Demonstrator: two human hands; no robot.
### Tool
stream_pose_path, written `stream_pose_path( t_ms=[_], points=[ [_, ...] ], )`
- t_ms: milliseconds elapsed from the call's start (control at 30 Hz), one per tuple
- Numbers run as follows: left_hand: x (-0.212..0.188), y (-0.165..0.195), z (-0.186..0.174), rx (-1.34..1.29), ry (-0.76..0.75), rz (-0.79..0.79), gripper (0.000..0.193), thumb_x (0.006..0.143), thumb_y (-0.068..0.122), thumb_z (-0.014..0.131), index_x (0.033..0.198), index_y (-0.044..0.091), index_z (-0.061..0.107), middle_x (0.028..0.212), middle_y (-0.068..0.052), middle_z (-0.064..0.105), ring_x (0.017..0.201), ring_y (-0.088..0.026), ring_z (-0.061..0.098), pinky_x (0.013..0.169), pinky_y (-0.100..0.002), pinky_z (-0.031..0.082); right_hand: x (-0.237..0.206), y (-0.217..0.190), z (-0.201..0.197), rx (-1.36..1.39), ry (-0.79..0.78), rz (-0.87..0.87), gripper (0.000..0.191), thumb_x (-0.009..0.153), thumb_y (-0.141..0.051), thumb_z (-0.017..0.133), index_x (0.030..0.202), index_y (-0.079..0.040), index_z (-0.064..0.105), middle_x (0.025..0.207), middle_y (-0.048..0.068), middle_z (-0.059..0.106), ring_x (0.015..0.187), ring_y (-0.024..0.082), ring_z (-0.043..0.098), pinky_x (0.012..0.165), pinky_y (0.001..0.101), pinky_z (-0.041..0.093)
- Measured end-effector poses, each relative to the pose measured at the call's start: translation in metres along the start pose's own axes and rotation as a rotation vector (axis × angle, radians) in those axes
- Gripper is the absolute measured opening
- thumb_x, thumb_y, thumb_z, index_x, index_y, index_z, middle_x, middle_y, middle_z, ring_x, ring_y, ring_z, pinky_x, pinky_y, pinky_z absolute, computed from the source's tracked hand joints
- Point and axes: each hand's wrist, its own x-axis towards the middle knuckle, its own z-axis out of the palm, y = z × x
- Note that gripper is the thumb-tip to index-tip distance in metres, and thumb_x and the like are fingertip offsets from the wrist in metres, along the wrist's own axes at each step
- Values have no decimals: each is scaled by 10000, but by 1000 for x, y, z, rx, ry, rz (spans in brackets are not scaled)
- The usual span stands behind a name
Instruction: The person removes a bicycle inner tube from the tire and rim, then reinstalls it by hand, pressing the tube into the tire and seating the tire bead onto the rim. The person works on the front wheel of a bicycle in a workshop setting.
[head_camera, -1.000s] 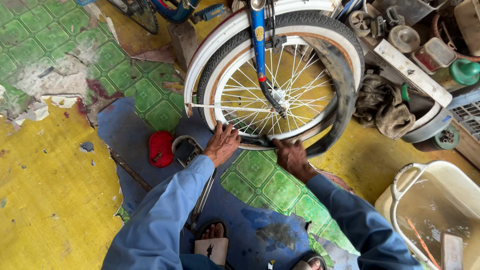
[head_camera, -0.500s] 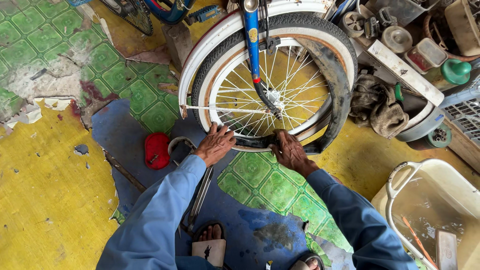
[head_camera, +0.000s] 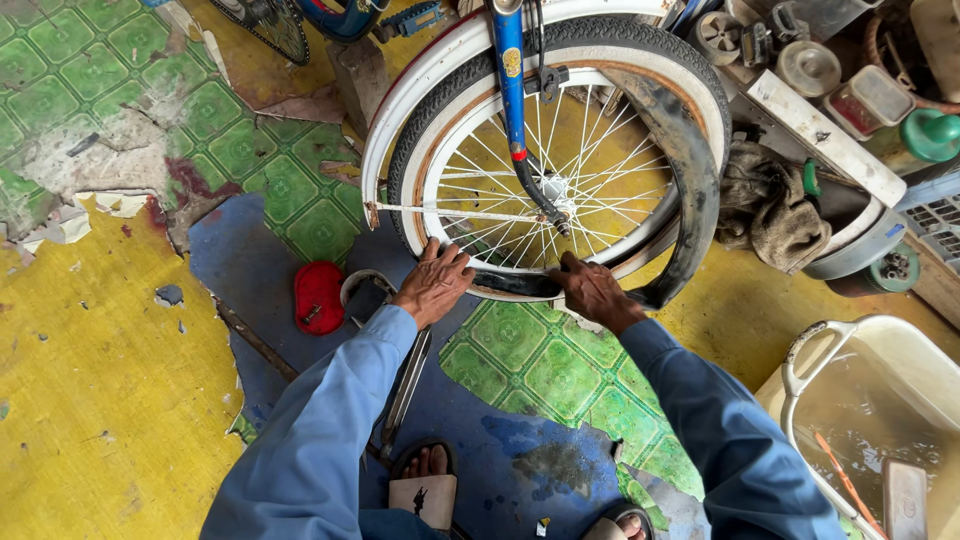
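A bicycle wheel with silver spokes stands upright under a blue fork and a white mudguard. Its black tyre is partly peeled off the rim and hangs loose on the right side. My left hand presses on the tyre at the wheel's bottom left. My right hand grips the loose tyre at the bottom, just right of it. Both arms wear blue sleeves.
A red cap-like object and a metal tool lie on the blue floor patch by my left arm. A white tub of water stands at lower right. Rags, containers and parts crowd the upper right. My sandalled feet are below.
Both hands have shifted slightly along the wheel's bottom edge, still on the tyre. The view has tilted a little; nothing else has moved.
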Motion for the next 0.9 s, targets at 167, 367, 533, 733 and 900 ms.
stream_pose_path(
  t_ms=[167,367,533,733,900],
  points=[
    [0,-2,7,-48,20,15,485,893,60,570,1356,204,590,1375,-128,543,1328,-335,443,1120,-608,281,-15,-20,-33,51,86,-145,439,896,-285,611,1285,-82,592,1109,210,554,896,405,642,772,527,522],
    [-1,1,-5,12,-5,32,433,959,70,538,1348,243,616,1373,-108,551,1334,-311,441,1138,-623,271,-6,-18,-14,-7,175,-117,319,1010,-386,584,1191,-150,699,1038,163,589,866,345,654,771,481,540],
    [-5,7,-27,7,-129,-29,310,1015,131,520,1259,230,683,1400,-98,535,1380,-272,423,1180,-631,249,5,-15,7,-81,183,7,336,1012,-449,607,1053,-138,728,973,86,635,863,279,664,743,414,551],
    [-3,23,-30,215,-37,82,351,959,173,544,1277,70,650,1361,-88,528,1304,-283,447,1133,-621,286,7,-23,2,18,193,24,364,961,-446,646,1019,-103,756,924,113,656,787,305,673,704,433,552],
    [-5,23,-17,223,144,117,493,868,157,592,1356,87,616,1272,-98,539,1197,-266,473,1050,-550,362,8,-27,-2,34,156,119,382,934,-469,667,1056,-123,774,940,123,676,808,321,684,706,443,558]
  ],
)
